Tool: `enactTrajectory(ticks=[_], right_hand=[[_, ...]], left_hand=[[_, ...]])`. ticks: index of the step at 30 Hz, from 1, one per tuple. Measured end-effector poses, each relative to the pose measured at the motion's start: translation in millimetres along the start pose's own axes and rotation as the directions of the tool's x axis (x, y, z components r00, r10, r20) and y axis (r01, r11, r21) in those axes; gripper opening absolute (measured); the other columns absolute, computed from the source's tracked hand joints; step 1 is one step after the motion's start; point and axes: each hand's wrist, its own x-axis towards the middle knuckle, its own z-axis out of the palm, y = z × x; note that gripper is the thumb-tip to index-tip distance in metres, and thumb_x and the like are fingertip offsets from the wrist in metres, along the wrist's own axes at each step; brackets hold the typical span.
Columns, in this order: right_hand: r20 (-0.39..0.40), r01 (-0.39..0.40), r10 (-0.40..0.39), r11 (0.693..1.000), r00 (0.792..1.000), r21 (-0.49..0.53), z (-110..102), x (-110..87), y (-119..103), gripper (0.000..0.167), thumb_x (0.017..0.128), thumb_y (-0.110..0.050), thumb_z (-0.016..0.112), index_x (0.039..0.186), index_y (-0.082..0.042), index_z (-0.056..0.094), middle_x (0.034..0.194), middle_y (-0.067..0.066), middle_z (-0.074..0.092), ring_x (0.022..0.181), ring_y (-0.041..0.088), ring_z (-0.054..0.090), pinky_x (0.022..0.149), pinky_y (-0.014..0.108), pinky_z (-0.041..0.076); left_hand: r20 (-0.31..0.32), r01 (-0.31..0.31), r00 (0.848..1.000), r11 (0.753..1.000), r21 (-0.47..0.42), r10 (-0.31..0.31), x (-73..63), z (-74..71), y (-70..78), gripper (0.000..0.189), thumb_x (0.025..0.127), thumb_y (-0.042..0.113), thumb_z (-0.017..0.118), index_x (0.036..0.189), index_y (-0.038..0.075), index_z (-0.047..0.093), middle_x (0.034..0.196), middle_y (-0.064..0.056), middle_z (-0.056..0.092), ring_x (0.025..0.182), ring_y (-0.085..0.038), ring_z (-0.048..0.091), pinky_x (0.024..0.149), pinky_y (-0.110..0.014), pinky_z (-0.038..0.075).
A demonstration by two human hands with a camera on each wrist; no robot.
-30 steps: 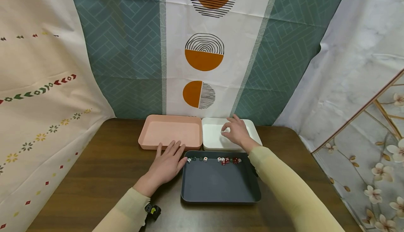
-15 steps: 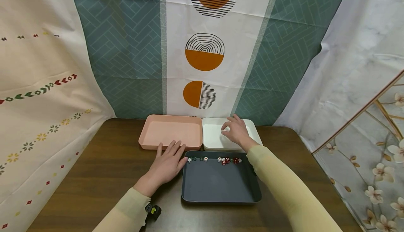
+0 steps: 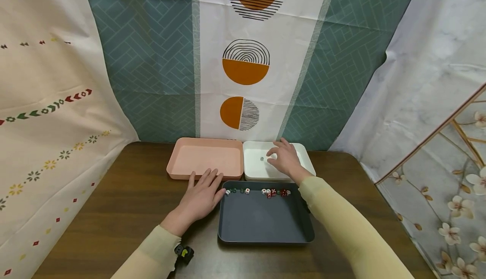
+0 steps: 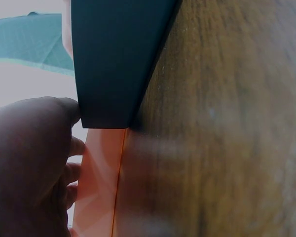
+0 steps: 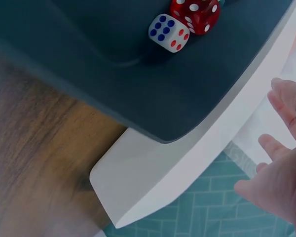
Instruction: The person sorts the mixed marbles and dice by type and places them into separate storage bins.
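My right hand (image 3: pixel 282 157) hovers over the white tray (image 3: pixel 250 170), thumb and forefinger parted with nothing between them. A small grey-green piece (image 3: pixel 262 159), about the size of a die, lies in that tray just left of the fingertips. My left hand (image 3: pixel 202 194) is spread with straight fingers at the front edge of the pink tray (image 3: pixel 178 177), its thumb at the corner of the dark grey tray (image 3: pixel 265 224). Several dice line the far side of the dark tray: white dice (image 3: pixel 247 191), red dice (image 3: pixel 283 193) and green dice (image 3: pixel 234 191). A white die (image 5: pixel 168 33) touches a red die (image 5: pixel 195 15) in the right wrist view.
All three trays stand close together on a brown wooden table (image 3: pixel 133 194). The pink and white trays sit side by side behind the dark one. A patterned curtain (image 3: pixel 152 81) hangs at the back edge, with more cloth on both sides.
The right thumb and forefinger, closed in a ring before, have parted, and the small grey-green piece now shows in the white tray. The left hand has stayed in place.
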Motion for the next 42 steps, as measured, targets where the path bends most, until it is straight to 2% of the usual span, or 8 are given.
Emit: enactTrajectory(ticks=[13, 23, 32, 42], right_hand=[[0.015, 0.033, -0.033, 0.999, 0.999, -0.009, 2, -12.2, 5, 0.032, 0.105, -0.024, 0.077, 0.134, -0.009, 0.080, 0.166, 0.023, 0.050, 0.165, 0.046, 0.023, 0.130, 0.069, 0.019], [-0.025, 0.102, -0.102, 0.995, 0.994, 0.005, 0, -28.0, 8, 0.035, 0.103, -0.022, 0.079, 0.135, -0.006, 0.079, 0.163, 0.026, 0.052, 0.162, 0.049, 0.030, 0.128, 0.072, 0.023], [-0.042, 0.166, -0.164, 0.985, 0.986, 0.056, -1, -47.3, -1, 0.037, 0.102, -0.021, 0.081, 0.136, -0.006, 0.079, 0.164, 0.026, 0.052, 0.162, 0.049, 0.029, 0.129, 0.070, 0.021], [-0.027, 0.213, -0.212, 0.974, 0.977, 0.078, -2, -59.4, -16, 0.040, 0.103, -0.025, 0.082, 0.139, -0.009, 0.078, 0.167, 0.022, 0.049, 0.165, 0.044, 0.026, 0.131, 0.066, 0.019]], left_hand=[[0.003, 0.002, 1.000, 1.000, -0.008, -0.002, 0.5, 1.0, 0.0, 0.065, 0.117, 0.047, 0.051, 0.169, 0.009, 0.045, 0.177, -0.017, 0.035, 0.167, -0.039, 0.024, 0.128, -0.076, 0.003], [0.011, 0.002, 1.000, 1.000, 0.002, -0.002, -0.1, -0.8, 0.4, 0.065, 0.117, 0.047, 0.051, 0.170, 0.010, 0.045, 0.178, -0.017, 0.034, 0.167, -0.039, 0.023, 0.128, -0.076, 0.005], [0.020, 0.010, 1.000, 1.000, 0.003, -0.010, -0.1, 0.4, -0.9, 0.065, 0.117, 0.048, 0.050, 0.170, 0.011, 0.044, 0.178, -0.016, 0.034, 0.167, -0.038, 0.023, 0.128, -0.076, 0.004], [0.025, 0.005, 1.000, 1.000, 0.000, -0.005, 1.6, 1.7, -1.4, 0.066, 0.117, 0.050, 0.049, 0.171, 0.011, 0.043, 0.179, -0.016, 0.032, 0.168, -0.038, 0.021, 0.128, -0.076, 0.001]])
